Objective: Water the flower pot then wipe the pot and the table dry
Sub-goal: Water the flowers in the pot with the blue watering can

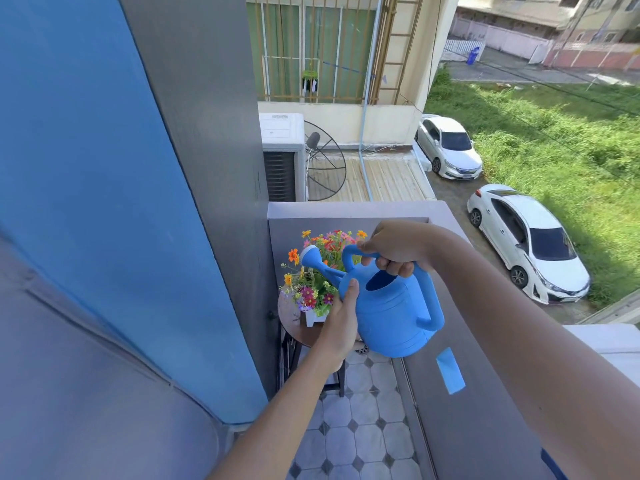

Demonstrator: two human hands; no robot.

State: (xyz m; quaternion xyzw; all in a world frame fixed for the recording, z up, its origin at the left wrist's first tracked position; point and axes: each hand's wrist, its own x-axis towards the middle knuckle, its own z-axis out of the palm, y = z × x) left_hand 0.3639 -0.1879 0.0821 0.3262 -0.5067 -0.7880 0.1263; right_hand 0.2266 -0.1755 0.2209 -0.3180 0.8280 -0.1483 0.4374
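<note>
A blue plastic watering can (394,317) hangs in front of me, its spout with a white rose head (310,257) pointing left over the flowers. My right hand (394,249) is shut on the can's top handle. My left hand (341,320) presses against the can's left side under the spout. Behind the can stands a white flower pot (314,317) full of orange, red and pink flowers (313,271). The pot sits on a small round brown table (291,315), partly hidden by my left hand and the can.
A blue and grey wall (138,202) rises close on the left. A grey balcony parapet (460,393) with a blue tape patch (449,370) runs along the right. Tiled floor (360,427) lies below. Beyond the parapet, far below, are parked white cars and grass.
</note>
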